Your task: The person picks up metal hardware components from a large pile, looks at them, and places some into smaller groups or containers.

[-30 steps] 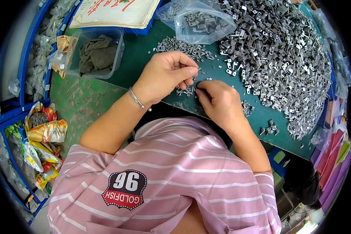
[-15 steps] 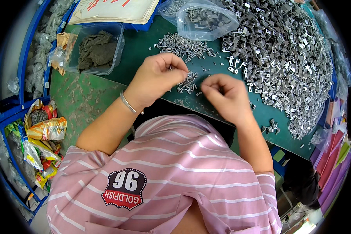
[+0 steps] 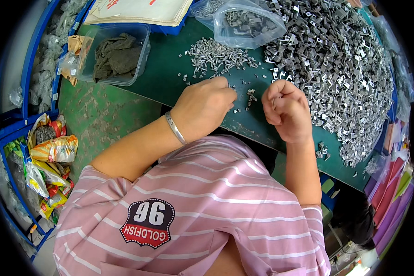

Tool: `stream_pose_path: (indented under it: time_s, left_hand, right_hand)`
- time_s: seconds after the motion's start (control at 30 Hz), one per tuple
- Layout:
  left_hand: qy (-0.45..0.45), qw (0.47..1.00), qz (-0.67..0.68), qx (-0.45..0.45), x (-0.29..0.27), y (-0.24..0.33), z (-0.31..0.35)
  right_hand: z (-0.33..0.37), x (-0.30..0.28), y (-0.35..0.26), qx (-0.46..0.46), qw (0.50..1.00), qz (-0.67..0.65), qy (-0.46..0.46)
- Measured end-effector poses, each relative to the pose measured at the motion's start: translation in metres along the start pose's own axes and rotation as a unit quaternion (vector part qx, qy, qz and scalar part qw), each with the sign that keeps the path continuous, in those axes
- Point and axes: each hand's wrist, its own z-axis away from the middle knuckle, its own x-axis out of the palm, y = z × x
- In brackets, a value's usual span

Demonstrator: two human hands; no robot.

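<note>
My left hand [image 3: 206, 106] is closed, back turned up, low over the near side of the green table; its fingertips and whatever they grip are hidden. Farther right, my right hand [image 3: 287, 110] has its fingers curled in toward the thumb, and anything in them is too small to make out. Between the hands lie a few small metal pieces [image 3: 251, 97]. Just beyond my left hand is a loose pile of small screw-like metal parts [image 3: 220, 57]. A large heap of bent metal clips with holes [image 3: 349, 87] spreads beyond and to the right of my right hand.
An open clear bag of metal parts [image 3: 248, 40] stands at the back. Far left is a clear plastic tub [image 3: 145, 60] holding a dark cloth [image 3: 117, 57]. A small cluster of clips [image 3: 322, 151] lies near the table's front edge. A blue rack [image 3: 27, 87] stands at left.
My left hand has moved right and nearer to me, turning its back up over where a small pile of screw-like parts showed. My right hand has shifted right, fingers now curled upward.
</note>
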Motion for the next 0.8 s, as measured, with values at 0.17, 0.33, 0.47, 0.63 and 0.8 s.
stream_pose_path:
  time_s: [0.17, 0.33, 0.47, 0.63, 0.8]
  left_hand:
    - [0.013, 0.998, -0.008, 0.057, 0.003, -0.008, -0.008]
    - [0.022, 0.889, 0.387, -0.245, -0.026, -0.014, -0.007]
    - [0.054, 0.739, 0.608, -0.286, -0.026, -0.020, 0.000]
    - [0.052, 0.659, 0.698, -0.275, -0.030, -0.033, 0.005]
    - [0.102, 0.949, 0.251, -0.162, -0.016, -0.026, -0.001]
  right_hand:
    - [-0.009, 0.017, 0.013, -0.082, 0.896, 0.418, 0.128]
    - [-0.020, 0.025, 0.026, -0.221, 0.740, 0.628, 0.096]
    - [-0.024, 0.034, 0.033, -0.241, 0.650, 0.718, 0.072]
    - [-0.019, 0.032, 0.028, -0.245, 0.590, 0.769, 0.021]
    - [-0.010, 0.029, 0.008, -0.058, 0.923, 0.365, 0.107]
